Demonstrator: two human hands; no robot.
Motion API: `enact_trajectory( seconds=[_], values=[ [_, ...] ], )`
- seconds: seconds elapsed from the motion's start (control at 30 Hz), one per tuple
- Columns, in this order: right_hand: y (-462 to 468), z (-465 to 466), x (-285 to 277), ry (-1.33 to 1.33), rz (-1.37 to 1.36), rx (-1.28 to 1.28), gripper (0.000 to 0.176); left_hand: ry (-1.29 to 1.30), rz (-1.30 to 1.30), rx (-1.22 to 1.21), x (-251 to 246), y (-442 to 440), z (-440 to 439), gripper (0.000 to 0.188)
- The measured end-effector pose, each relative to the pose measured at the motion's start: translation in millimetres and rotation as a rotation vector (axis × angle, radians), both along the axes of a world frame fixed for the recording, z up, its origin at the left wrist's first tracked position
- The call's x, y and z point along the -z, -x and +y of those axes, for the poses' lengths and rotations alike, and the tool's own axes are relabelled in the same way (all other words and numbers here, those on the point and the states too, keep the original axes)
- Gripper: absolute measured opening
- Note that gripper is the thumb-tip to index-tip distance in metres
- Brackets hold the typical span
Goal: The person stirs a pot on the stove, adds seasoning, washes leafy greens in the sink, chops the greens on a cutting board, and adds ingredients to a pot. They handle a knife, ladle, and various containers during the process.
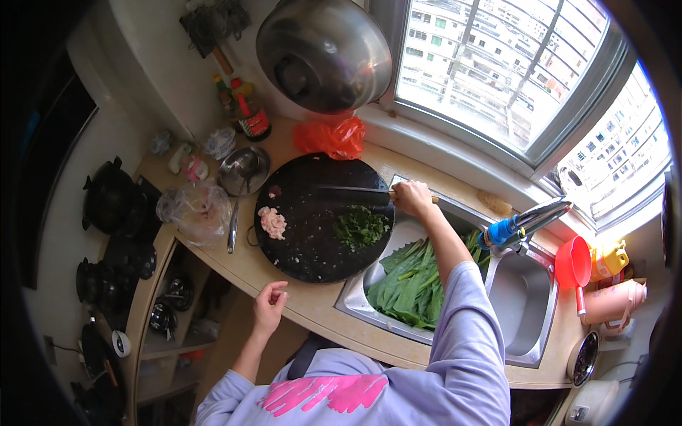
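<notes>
My right hand (413, 197) grips the wooden handle of a kitchen knife (351, 189), whose blade reaches left over the far part of a round dark cutting board (309, 250). Chopped leafy greens (362, 227) lie in a pile on the board's right side. Pale chopped meat (272, 222) sits at its left edge, with a small darker red piece (274, 191) just beyond. Near the counter's front edge, my left hand (270, 309) is empty, its fingers loosely bent and apart, off the board. Long green leaves (410, 282) fill the left sink basin, partly hidden by my right arm.
A metal bowl with a ladle (244, 170) and a clear plastic bag (200, 213) stand left of the board. Behind it lies a red plastic bag (330, 137) below a large metal pot (325, 53). The faucet (525, 223) and a red dipper (573, 262) are at right.
</notes>
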State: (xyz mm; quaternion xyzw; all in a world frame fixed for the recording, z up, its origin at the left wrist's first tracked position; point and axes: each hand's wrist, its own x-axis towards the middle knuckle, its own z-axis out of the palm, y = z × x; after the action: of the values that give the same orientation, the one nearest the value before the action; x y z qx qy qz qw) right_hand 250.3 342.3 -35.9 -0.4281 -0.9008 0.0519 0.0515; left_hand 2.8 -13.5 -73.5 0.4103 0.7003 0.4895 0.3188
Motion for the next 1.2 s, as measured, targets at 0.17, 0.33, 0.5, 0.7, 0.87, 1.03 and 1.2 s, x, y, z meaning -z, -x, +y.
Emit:
enact_trajectory(
  seconds=[0.17,0.33,0.5,0.7,0.87,1.03,1.2],
  values=[
    [4.3,1.3,-2.9,0.029,-0.039,0.014,0.013,0.011,-0.006,0.000,2.2,-1.2,-3.9,0.023],
    [1.9,4.1,-3.5,0.018,-0.035,0.007,0.015,0.011,-0.010,0.018,-0.7,-2.2,-0.4,0.023],
    [-3.3,-5.9,8.6,0.021,-0.039,-0.017,0.012,-0.022,-0.014,0.028,-1.4,-3.0,4.8,0.022],
    [-5.9,-23.9,0.5,0.019,-0.026,0.018,0.012,-0.021,-0.002,0.050,-4.8,-6.6,9.2,0.021],
    [-9.8,-21.9,-6.9,-0.029,0.012,-0.021,0.011,-0.028,0.006,0.075,-6.3,-8.7,13.7,0.022],
    [-15.3,-34.9,-1.9,0.020,-0.060,-0.015,0.010,-0.035,0.008,0.069,-2.1,-5.8,11.6,0.022],
    [-17.7,-41.8,-15.6,-0.001,-0.041,0.013,0.010,-0.042,0.037,0.067,-8.9,-3.7,11.5,0.022]
  ],
)
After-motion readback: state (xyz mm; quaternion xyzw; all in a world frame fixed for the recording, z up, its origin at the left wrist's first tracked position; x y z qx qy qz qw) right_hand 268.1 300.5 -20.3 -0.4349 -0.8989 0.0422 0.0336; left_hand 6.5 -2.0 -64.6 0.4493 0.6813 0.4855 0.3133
